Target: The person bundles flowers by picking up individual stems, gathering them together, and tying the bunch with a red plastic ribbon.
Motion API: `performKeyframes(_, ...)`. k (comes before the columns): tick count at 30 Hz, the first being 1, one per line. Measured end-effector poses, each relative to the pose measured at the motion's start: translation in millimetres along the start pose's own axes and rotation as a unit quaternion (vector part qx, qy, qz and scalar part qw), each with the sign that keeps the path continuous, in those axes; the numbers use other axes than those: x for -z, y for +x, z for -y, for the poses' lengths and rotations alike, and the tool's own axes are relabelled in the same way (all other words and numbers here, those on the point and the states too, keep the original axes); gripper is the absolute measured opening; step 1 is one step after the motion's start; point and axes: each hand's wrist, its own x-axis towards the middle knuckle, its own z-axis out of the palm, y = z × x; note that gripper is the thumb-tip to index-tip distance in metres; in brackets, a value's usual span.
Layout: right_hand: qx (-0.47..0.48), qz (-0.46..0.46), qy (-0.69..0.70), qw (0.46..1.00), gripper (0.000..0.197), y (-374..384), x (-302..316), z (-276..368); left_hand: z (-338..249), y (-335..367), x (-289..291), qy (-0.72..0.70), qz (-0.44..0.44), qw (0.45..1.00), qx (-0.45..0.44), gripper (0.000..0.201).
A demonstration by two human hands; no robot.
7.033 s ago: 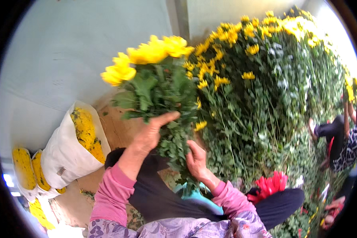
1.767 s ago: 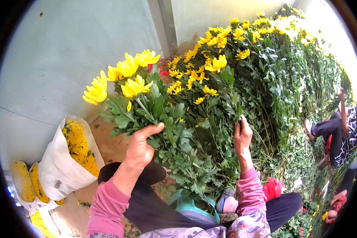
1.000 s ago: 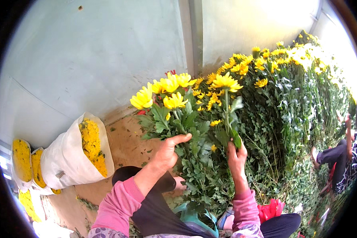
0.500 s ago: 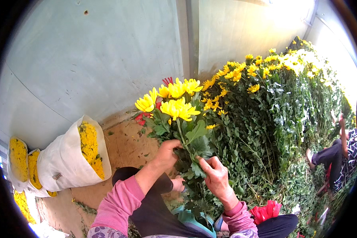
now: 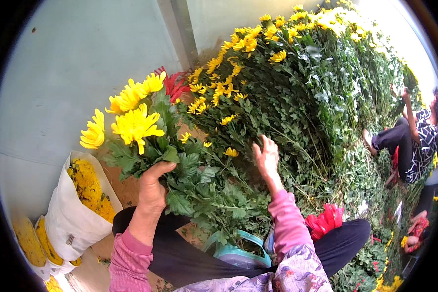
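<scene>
Fingers (image 5: 161, 169) of the left hand (image 5: 151, 192) are clamped around a leafy bunch of yellow flowers (image 5: 137, 125), blooms up and leaning left; the right hand (image 5: 266, 156) has its fingers apart and empty, near the heap of stems (image 5: 301, 112), contact unclear. Several stems appear gathered; far more lie loose in the heap, and the bunch shows no wrapping. At far left, white-wrapped flower bundles (image 5: 73, 214) look finished, resting on the brown floor (image 5: 90, 267) near a pale wall (image 5: 92, 53). At far right, a co-worker (image 5: 416, 146) sits beside the heap.
</scene>
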Motion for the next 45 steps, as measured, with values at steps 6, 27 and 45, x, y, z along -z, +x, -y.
performKeyframes(6, -0.036, 0.075, -0.078, 0.993, 0.047, -6.1, -37.6, -79.6, 3.7, 6.4, -13.2, -0.063, 0.031, 0.996, 0.049, 0.022)
performKeyframes(27, 0.334, 0.084, 0.147, 0.927, 0.043, -74.6, 117.5, 114.3, 18.8, 22.8, -5.9, -0.062, 0.053, 0.996, -0.026, 0.032)
performKeyframes(45, 0.132, 0.334, 0.544, 0.758, 0.068, 17.3, 156.1, 231.3, -8.2, -23.8, -8.7, 0.207, 0.173, 0.959, 0.084, 0.036)
